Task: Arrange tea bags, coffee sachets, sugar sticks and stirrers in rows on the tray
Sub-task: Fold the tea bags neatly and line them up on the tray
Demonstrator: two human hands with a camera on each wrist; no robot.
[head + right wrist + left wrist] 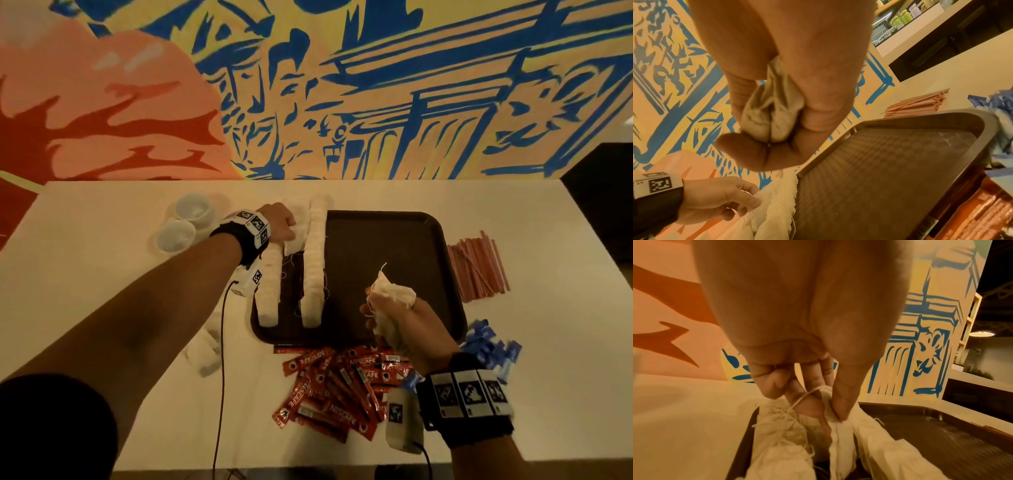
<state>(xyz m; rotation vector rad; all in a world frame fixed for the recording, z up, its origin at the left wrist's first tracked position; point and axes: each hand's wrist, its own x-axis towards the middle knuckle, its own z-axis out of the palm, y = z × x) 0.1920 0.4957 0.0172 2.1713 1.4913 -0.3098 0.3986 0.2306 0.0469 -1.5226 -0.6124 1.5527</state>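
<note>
A: Where's the tea-bag work at?

B: Two long white rows of tea bags (313, 260) run front-to-back on the dark brown plastic tray (394, 240), left side. Left hand (281, 222) pinches one bag at the rows' far end.

A: Right hand (407, 325)?

B: Fist curled round a bunch of white tea bags (390, 291), over tray's near middle, just right of the rows, so nearer the next free lane.

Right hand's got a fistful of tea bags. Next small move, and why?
Probably carry the right hand and its tea bags left, beside the second row on the tray: two rows stand at the left, and the left hand is pinching one at their far end.
</note>
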